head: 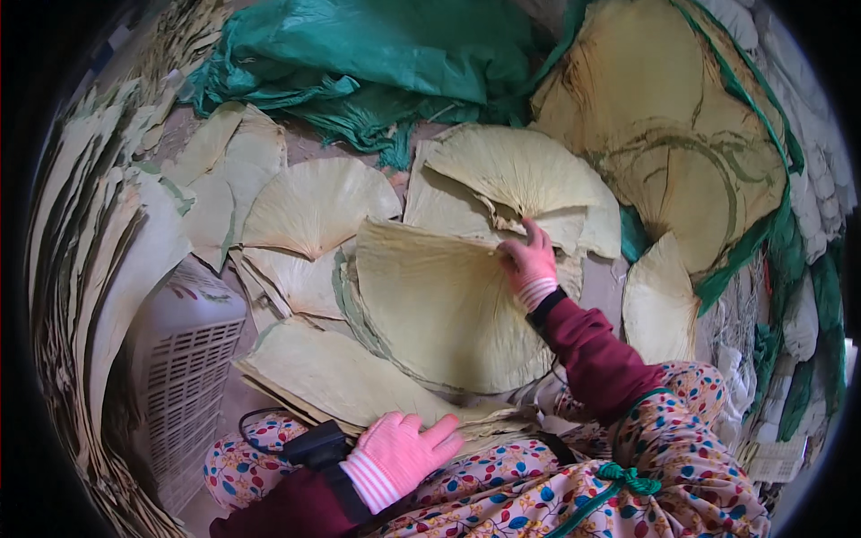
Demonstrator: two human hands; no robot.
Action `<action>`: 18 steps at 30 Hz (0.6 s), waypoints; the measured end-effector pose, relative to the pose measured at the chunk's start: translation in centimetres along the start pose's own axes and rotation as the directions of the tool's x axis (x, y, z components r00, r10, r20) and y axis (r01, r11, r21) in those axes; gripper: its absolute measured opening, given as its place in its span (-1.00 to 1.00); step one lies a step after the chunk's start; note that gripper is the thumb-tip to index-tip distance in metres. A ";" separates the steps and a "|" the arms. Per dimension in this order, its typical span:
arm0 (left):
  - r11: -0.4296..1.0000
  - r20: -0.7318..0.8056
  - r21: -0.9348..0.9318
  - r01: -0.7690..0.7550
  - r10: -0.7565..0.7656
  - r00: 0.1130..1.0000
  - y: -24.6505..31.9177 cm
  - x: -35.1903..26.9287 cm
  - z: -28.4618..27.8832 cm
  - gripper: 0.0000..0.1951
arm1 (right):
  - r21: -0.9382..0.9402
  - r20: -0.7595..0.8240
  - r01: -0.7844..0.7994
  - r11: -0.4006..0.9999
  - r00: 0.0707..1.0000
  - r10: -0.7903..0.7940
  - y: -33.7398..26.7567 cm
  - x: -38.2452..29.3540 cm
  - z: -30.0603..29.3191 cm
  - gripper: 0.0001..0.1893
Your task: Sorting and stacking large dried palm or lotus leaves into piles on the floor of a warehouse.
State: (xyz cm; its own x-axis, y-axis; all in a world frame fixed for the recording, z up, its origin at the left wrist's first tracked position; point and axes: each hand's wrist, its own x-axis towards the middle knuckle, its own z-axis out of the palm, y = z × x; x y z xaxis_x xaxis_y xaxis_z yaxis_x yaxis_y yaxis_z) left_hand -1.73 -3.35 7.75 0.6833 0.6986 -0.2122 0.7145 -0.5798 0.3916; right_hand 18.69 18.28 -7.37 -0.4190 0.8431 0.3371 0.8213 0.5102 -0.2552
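Observation:
My right hand [528,265], in a pink knit glove, touches the upper edge of a large pale fan-shaped dried leaf [444,302], thumb and finger by its narrow point. It is unclear whether the fingers grip it. My left hand [407,447], gloved alike, lies spread on the near end of a low stack of dried leaves [336,370] in front of my lap. Beyond the right hand lies another dried leaf [518,161] with a curled edge. More fan-shaped leaves [319,202] overlap at the left of the middle.
A tall bundle of dried leaves [134,249] leans over a white plastic crate [195,350] at left. A green plastic sheet [377,54] is bunched at the back. At right, a green sack [773,249] holds large leaves [666,134]. A black device [316,444] with a cable sits beside my left hand.

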 end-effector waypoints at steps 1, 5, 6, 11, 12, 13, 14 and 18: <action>1.000 0.013 -0.003 -0.011 0.011 1.000 -0.1 -0.3 0.1 -0.66 | 0.093 0.028 -0.016 0.996 1.000 0.013 0.7 0.3 -0.7 -0.77; 0.999 0.009 -0.022 0.027 -0.027 1.000 0.1 -1.9 1.0 -0.69 | 0.913 0.307 -0.279 0.297 0.950 -0.054 -5.5 -0.6 -5.6 -0.82; 0.998 0.000 -0.029 0.049 -0.049 0.999 0.1 -2.2 1.0 -0.68 | 0.712 0.504 -0.219 0.667 0.821 -0.268 -8.4 0.0 -8.9 -0.82; 0.999 -0.073 -0.013 0.037 -0.038 0.997 0.6 -1.6 1.3 -0.62 | 0.880 0.474 -0.395 0.264 0.691 -0.546 -12.4 -9.0 -7.6 -0.74; 0.998 -0.107 0.002 0.055 -0.055 0.993 0.8 -1.7 1.4 -0.60 | 0.870 0.478 -0.454 0.190 0.686 -0.549 -12.3 -9.0 -7.3 -0.74; 0.997 -0.142 0.017 0.074 -0.071 0.987 1.0 -1.8 1.6 -0.57 | 0.853 0.481 -0.510 0.114 0.681 -0.552 -12.1 -9.0 -7.1 -0.74; 0.997 -0.132 0.016 0.071 -0.068 0.989 1.2 -1.8 1.6 -0.57 | 0.852 0.480 -0.513 0.106 0.685 -0.548 -12.0 -9.1 -6.9 -0.74; 0.993 -0.206 0.051 0.110 -0.097 0.974 1.3 -1.3 1.7 -0.56 | 0.649 0.565 -0.759 0.037 0.450 -0.691 -11.4 -9.2 -6.0 -0.74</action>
State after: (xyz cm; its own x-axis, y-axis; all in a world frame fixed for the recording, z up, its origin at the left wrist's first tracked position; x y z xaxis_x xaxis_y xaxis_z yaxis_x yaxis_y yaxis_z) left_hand -1.42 -5.74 6.99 0.5647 0.8231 -0.0604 0.7922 -0.5201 0.3193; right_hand 15.49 3.70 -2.09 -0.9752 0.1226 -0.1842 0.0971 -0.5111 -0.8540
